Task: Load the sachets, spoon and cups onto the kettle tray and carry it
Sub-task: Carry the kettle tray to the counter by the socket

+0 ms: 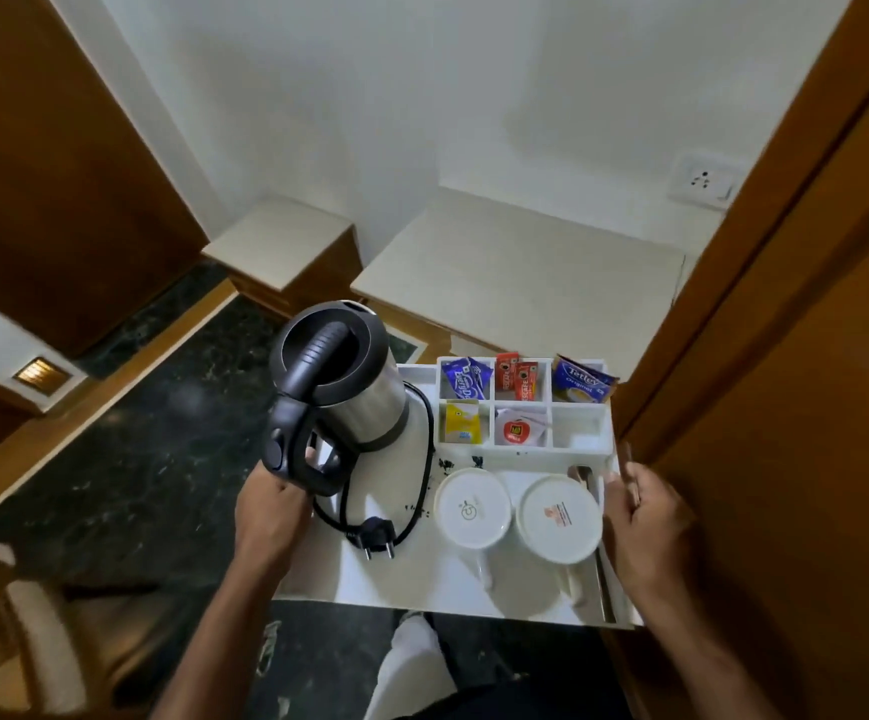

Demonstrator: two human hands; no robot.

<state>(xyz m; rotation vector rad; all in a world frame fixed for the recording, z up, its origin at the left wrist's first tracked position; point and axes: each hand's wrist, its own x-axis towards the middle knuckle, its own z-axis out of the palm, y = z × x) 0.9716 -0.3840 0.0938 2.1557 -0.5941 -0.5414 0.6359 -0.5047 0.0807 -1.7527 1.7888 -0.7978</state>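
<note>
A white tray (422,579) is held in the air over the floor. On its left stands a steel kettle (354,387) with a black handle, and its cord and plug (377,535) lie coiled beside it. A white divider box (577,439) at the back holds blue sachets (466,379), red sachets (518,381), a Tetley sachet (583,381), a yellow sachet (462,423) and a white one (518,428). Two white cups (471,506) (559,517) sit upside down in front. A spoon (583,475) lies along the right rim. My left hand (271,511) grips the left edge by the kettle handle. My right hand (645,511) grips the right edge.
A white ledge (525,272) lies straight ahead, with a smaller ledge (281,236) to its left. A wooden door (785,356) stands close on the right. A wall socket (702,181) is above the ledge. Dark marble floor (136,459) spreads to the left.
</note>
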